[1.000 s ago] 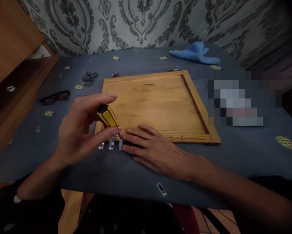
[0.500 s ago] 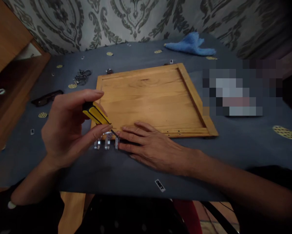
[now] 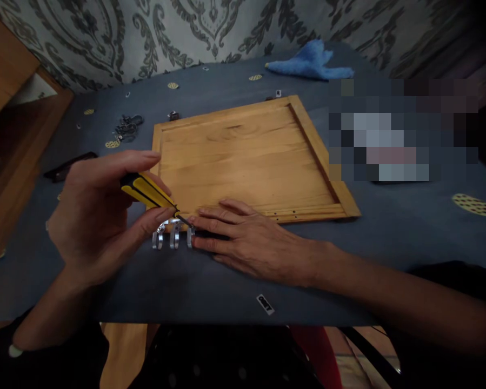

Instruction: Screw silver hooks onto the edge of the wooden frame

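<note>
A yellow-and-black screwdriver (image 3: 151,193) is gripped in my left hand (image 3: 100,216), its shaft slanting down to the right. The tip meets a row of silver metal hooks (image 3: 174,236) on the near edge of a wooden framed panel (image 3: 234,156). My right hand (image 3: 251,240) lies flat over that same edge, fingers stretched out and fingertips against the rightmost hook. Small dark holes show in the frame to the right of this hand. The panel lies flat on the blue-grey cloth.
A blue fluffy cloth (image 3: 310,62) lies at the back right. On the left are a tangle of small dark metal pieces (image 3: 127,128) and a dark long object (image 3: 68,165). A wooden cabinet (image 3: 11,48) stands at the far left. A pixelated patch covers the right side.
The view has shifted slightly, so everything sits a little further left and up. My left fingers stay around the screwdriver, and my right hand remains on the panel edge.
</note>
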Motion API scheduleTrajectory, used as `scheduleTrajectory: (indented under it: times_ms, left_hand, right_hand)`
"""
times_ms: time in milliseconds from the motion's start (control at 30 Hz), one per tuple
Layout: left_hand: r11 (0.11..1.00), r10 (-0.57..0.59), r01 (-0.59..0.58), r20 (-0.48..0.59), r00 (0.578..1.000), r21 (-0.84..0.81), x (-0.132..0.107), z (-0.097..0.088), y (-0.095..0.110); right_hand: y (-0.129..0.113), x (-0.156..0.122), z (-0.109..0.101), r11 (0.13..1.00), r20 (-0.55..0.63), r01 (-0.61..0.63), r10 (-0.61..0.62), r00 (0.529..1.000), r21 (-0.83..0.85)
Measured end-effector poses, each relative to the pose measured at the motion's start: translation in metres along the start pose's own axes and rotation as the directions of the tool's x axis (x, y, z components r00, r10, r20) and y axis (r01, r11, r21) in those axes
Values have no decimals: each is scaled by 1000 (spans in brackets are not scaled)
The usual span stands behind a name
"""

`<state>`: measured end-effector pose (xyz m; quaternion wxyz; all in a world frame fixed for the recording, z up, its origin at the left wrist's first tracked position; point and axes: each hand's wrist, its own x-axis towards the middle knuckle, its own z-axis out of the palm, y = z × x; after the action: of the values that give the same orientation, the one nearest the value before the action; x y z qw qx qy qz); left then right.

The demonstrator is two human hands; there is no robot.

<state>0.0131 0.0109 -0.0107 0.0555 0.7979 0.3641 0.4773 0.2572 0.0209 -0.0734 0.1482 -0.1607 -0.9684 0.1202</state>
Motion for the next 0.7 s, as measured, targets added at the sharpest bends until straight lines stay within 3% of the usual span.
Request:
scheduleTrajectory:
  times_ms: [200,367,533,700]
  left_hand:
    - [998,-50,50,-4,999,-47,2,2,4]
    - [980,-198,197,-47,979,-14,-1,2,4]
    - [992,-111,103,-107,988,-79,-1,5,-1]
    - [985,-161,154,-100,982,-77,0,9,3]
  right_hand:
    - [0,0,-3,1000,21,-15,15,1000,26]
    - [1,-1,-3,999,16,-2,2,1000,33]
    - [1,-1,-2,999,23,-4,3,1000,47]
    - [2,-2,-2,999,30,-6,4,1000,48]
